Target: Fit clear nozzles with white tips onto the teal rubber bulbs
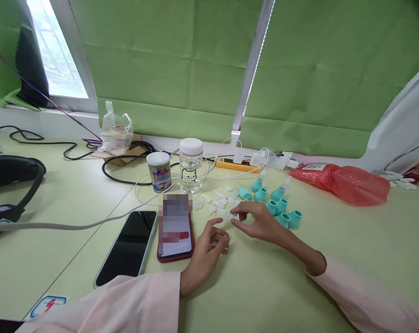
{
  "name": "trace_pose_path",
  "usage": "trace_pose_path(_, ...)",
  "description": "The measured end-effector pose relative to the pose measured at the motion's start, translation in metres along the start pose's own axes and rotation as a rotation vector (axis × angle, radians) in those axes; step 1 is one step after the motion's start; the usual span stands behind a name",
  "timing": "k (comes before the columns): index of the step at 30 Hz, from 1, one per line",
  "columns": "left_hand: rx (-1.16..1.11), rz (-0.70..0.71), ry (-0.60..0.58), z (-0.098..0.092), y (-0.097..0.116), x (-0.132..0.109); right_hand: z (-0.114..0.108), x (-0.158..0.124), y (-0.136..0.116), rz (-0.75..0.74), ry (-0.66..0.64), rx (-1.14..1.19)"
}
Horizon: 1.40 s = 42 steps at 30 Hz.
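Observation:
Thumb and index finger of my right hand (pixel 260 221) pinch a small translucent white plastic piece (pixel 225 215) low over the table. My left hand (pixel 206 249) rests just to the left, its index finger stretched toward that piece and the other fingers loosely curled, with nothing seen in them. Beyond the hands lie several more clear and whitish plastic pieces (pixel 220 200). Several turquoise bulb-shaped parts with open necks (pixel 260 194) stand in a cluster behind and right of my right hand, which partly hides some. One turquoise bulb (pixel 244 193) lies on its side.
Left of my left hand lie a phone with a lit screen (pixel 176 231) and a dark-screened phone (pixel 128 247). Behind them stand a printed tub (pixel 160 173) and a clear bottle (pixel 191 169). A yellow power strip (pixel 226 163), cables and a red plastic bag (pixel 344 182) line the back.

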<state>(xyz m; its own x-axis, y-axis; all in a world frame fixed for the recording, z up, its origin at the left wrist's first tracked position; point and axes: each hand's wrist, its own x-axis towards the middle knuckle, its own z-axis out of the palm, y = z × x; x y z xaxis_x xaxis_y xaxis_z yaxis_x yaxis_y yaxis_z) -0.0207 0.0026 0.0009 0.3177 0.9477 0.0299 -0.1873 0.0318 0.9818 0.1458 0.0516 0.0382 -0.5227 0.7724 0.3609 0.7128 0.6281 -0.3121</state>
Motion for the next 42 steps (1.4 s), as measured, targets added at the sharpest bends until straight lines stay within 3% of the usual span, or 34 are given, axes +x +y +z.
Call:
trace_pose_path(3,-0.052,0.009,-0.001,0.001,0.000,0.001,-0.002,-0.005,-0.007,0.011,-0.087,0.444)
trace_pose_path(5,-0.024,0.009,-0.011,0.001,-0.001,0.002,0.000,-0.005,-0.006,0.062,-0.134,0.551)
trace_pose_path(7,0.023,-0.007,0.008,0.001,-0.003,0.003,0.003,-0.003,0.000,0.123,-0.100,0.465)
trace_pose_path(10,0.060,-0.039,0.039,0.001,-0.005,0.004,0.008,-0.002,0.014,0.150,-0.038,0.089)
trace_pose_path(12,0.073,-0.047,0.033,0.001,-0.006,0.004,0.011,-0.003,0.022,0.134,-0.064,-0.078)
trace_pose_path(20,0.117,-0.030,0.024,-0.001,-0.009,0.004,0.018,-0.005,0.026,0.106,-0.169,-0.178)
trace_pose_path(31,0.044,-0.051,0.057,0.000,-0.005,0.005,0.012,-0.002,0.014,0.104,-0.097,-0.068)
trace_pose_path(37,-0.004,-0.073,0.089,0.001,-0.001,0.006,0.001,-0.003,-0.004,0.094,-0.049,0.485)
trace_pose_path(42,-0.024,-0.063,0.086,0.003,0.004,0.005,0.000,-0.005,-0.011,0.055,-0.037,0.543)
